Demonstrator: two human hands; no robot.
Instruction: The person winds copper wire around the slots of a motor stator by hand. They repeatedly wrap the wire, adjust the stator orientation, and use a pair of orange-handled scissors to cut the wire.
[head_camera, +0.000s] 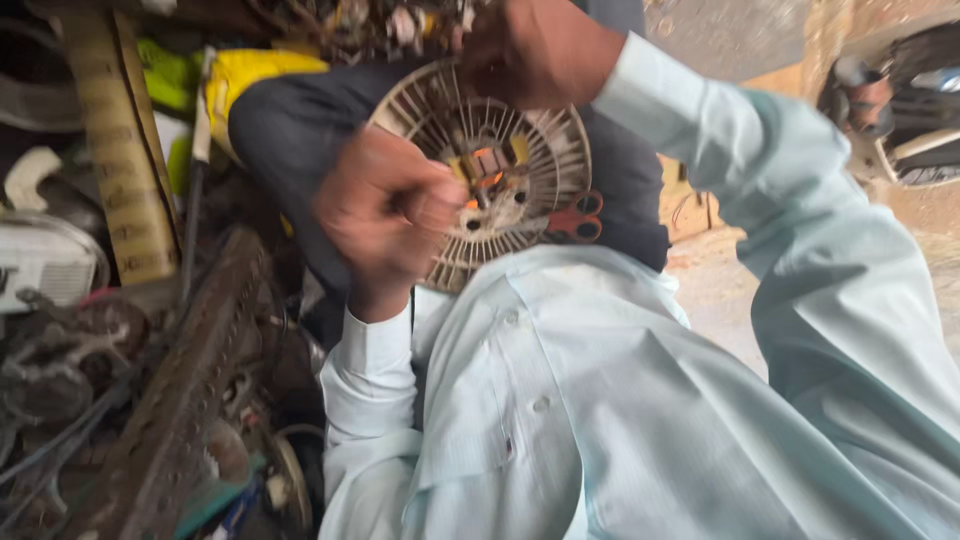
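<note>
Shirt (600, 400): pale blue, fills the near right, sleeves run up to both hands
Left hand (390, 210): blurred, curled into a loose fist at the disc's left edge, fingers bent toward its hub; I cannot tell whether anything sits inside the curl
Right hand (535, 50): far side, clamped over the disc's top rim, wrist leading right into the sleeve
Disc (495, 175): round, pale, ribbed with spokes from hub to rim, held tilted above the lap, centre of view, between the two hands
Hub (490, 180): orange and yellow parts with dark metal at the middle, too blurred to make out more
Scissors (575, 218): red handles, just right of the disc, lying on dark cloth
Dark cloth (290, 130): behind the disc, across the lap
Yellow item (260, 75): far left, behind the cloth
Scrap (130, 400): rusty metal bar, wires and small parts, heaped on the near left
Floor (720, 280): dusty ground, right of the cloth
</note>
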